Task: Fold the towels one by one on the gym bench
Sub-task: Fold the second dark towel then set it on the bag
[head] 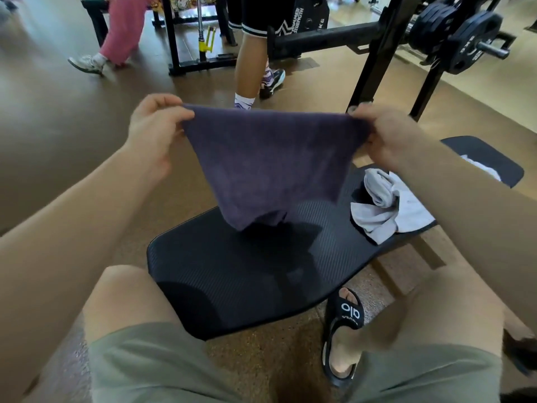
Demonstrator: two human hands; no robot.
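Observation:
A dark purple towel [270, 164] hangs stretched in the air above the black gym bench [232, 274]. My left hand [154, 132] pinches its upper left corner and my right hand [386, 135] pinches its upper right corner. The towel's lower end droops close to the bench pad. A crumpled light grey towel [386, 205] lies on the bench to the right, partly behind my right forearm. Something white [479, 167] shows on the bench's far pad, mostly hidden.
A black rack frame [377, 53] with weight plates [465, 39] stands beyond the bench at right. Two people's legs [250, 62] are on the brown floor ahead. My knees and a black slide sandal [343, 330] flank the bench's near end.

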